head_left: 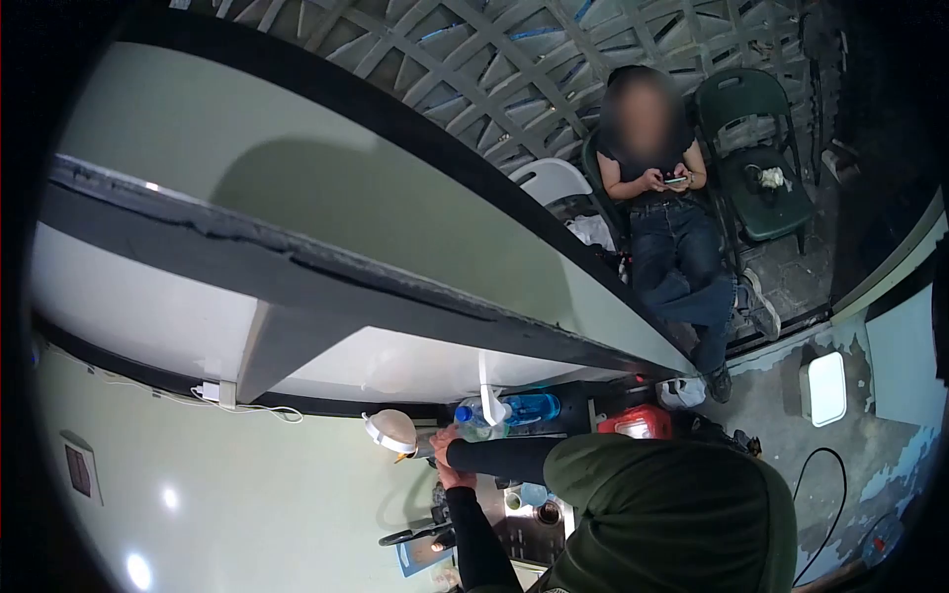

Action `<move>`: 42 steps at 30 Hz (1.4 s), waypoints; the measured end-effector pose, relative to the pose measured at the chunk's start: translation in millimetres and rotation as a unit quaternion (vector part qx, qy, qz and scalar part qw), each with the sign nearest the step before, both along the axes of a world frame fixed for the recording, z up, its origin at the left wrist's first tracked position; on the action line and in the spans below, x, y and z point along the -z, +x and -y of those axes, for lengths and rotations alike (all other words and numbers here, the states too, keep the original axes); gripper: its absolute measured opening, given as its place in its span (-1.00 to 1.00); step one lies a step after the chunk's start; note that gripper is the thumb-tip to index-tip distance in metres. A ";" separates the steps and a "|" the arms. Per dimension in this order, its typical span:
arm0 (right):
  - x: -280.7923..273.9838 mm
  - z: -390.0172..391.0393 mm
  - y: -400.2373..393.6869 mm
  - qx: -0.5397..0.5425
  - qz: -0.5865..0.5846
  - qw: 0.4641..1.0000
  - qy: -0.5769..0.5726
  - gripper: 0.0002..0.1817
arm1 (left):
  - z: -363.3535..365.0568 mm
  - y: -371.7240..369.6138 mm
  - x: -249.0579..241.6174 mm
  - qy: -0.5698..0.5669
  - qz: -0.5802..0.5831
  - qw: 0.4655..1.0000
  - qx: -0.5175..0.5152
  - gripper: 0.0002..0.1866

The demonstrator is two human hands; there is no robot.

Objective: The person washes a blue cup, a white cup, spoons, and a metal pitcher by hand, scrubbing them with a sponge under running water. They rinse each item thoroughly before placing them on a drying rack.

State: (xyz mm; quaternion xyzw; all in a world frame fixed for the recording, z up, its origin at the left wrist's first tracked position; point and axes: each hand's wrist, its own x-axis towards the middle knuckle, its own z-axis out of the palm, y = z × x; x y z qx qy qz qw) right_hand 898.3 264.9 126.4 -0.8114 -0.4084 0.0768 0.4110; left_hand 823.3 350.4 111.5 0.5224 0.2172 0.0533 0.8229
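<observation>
Both hands are close together beyond the dark sleeves, at the edge of the counter by the wall. My right hand (444, 447) has its fingers curled in beside a grey, metal-looking cylinder (423, 444). Just below it, my left hand (455, 476) is also closed. What lies inside the two hands is hidden by the fingers. Beyond the cylinder is a rounded beige thing with a white rim (391, 432). A clear bottle with a blue cap (479, 423) stands right beside my right hand, and a bottle of blue liquid (534, 407) lies past it.
Cups (532, 496) stand on a metal work surface (534, 539) below my arms. A long partition (395, 287) crosses the view. Behind it a person (667, 198) sits holding a phone. A red container (638, 422) is nearby, and a cable (840, 494) lies on the floor.
</observation>
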 end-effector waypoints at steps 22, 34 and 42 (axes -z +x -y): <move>22.5 -27.7 -4.0 0.036 -0.013 0.999 0.014 -0.56 | -16.6 -9.4 7.5 -0.005 -0.014 1.000 0.000 -0.44; -17.1 -51.4 -37.1 0.154 0.346 0.701 -0.605 -0.47 | 28.0 0.3 -30.9 -0.007 0.000 0.999 0.032 -0.72; -26.9 -50.9 -59.5 0.074 0.417 0.446 -0.788 -0.41 | -7.8 -2.3 -0.6 0.051 -0.060 0.995 -0.061 -0.43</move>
